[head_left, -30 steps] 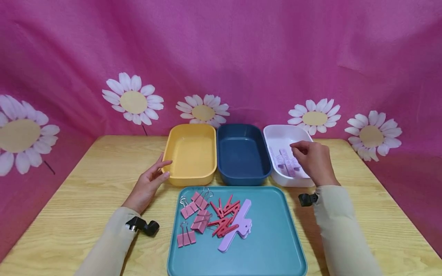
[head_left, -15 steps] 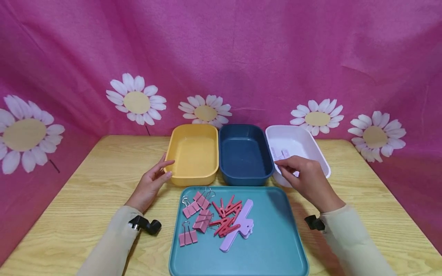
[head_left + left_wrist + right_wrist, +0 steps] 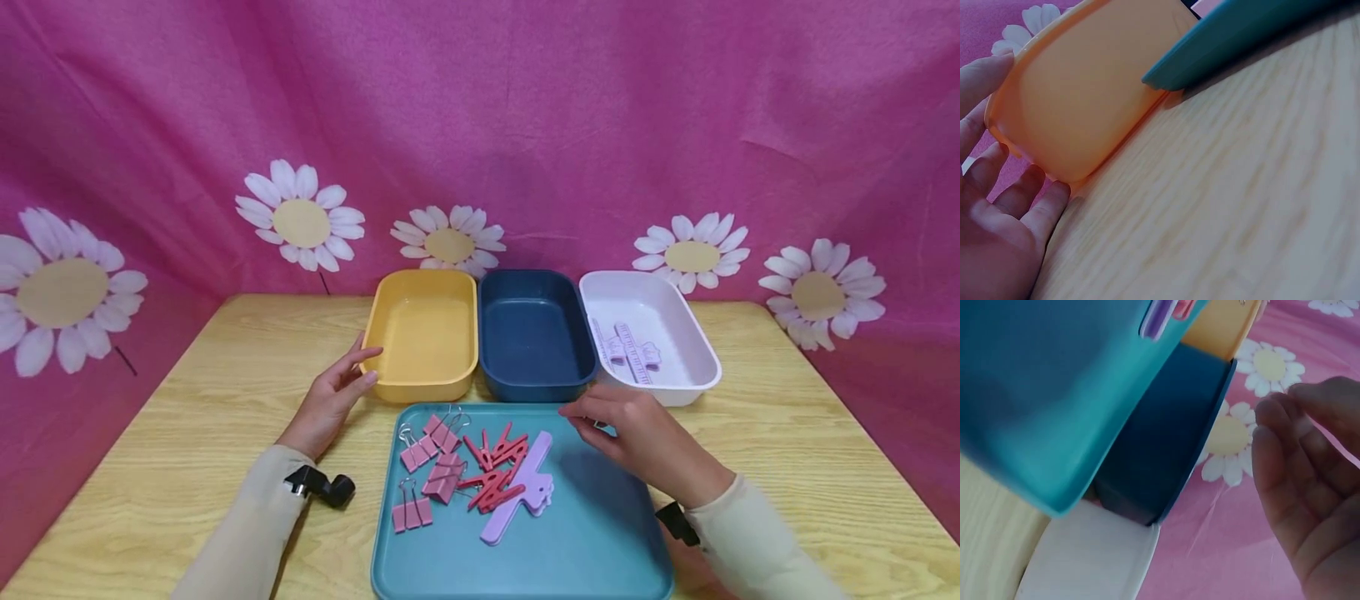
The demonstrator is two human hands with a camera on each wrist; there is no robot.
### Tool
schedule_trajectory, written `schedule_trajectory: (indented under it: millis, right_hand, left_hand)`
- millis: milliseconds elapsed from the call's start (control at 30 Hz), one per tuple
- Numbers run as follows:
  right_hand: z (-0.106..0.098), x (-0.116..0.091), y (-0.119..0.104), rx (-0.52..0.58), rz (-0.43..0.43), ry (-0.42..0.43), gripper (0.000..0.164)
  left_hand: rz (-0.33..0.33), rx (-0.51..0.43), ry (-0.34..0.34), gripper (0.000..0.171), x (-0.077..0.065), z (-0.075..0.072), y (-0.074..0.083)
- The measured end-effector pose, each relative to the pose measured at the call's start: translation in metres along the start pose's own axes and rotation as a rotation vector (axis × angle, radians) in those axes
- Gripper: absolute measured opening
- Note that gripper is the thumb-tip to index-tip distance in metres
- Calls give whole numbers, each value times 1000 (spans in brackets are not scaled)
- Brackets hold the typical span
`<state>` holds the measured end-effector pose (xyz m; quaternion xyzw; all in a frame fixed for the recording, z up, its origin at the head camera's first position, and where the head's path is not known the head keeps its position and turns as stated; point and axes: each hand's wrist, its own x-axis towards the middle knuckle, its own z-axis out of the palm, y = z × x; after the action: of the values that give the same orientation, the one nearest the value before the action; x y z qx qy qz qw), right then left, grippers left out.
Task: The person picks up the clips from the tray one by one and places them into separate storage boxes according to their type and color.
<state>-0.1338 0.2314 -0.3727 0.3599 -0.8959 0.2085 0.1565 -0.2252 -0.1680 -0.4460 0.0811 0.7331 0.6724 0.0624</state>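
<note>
My left hand [image 3: 327, 407] rests at the left wall of the yellow bin [image 3: 427, 392], fingers loosely extended. In the left wrist view its fingertips touch the outside of that bin. My right hand [image 3: 633, 429] hovers above the far right part of the teal tray [image 3: 585, 550], fingers loosely bent with nothing between them. On the tray lie several pink binder clips [image 3: 442, 477], several red clothespins [image 3: 491, 492] and purple ruler-like clips [image 3: 517, 492], partly overlapping. Purple clips with scale marks [image 3: 633, 354] lie in the white bin [image 3: 678, 321].
A dark blue bin [image 3: 536, 333] stands between the yellow and white ones, all behind the tray on a wooden table [image 3: 172, 417]. A pink flowered cloth [image 3: 525, 150] hangs behind.
My right hand has moved from above the white bin toward the front left, over the tray. The left hand keeps its place at the yellow bin.
</note>
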Motion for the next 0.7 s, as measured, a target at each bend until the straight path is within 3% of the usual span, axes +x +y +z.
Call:
schedule_trajectory:
  millis: [267, 533, 700]
  right_hand:
    - [8, -1, -7, 84, -12, -129, 29]
    - [22, 0, -10, 270, 12, -194, 23]
    - [25, -1, -12, 337, 34, -298, 24]
  left_hand:
    - [-12, 24, 0, 50, -1, -1, 2]
    - [-17, 14, -1, 48, 0, -1, 3]
    - [-28, 10, -1, 48, 1, -1, 2]
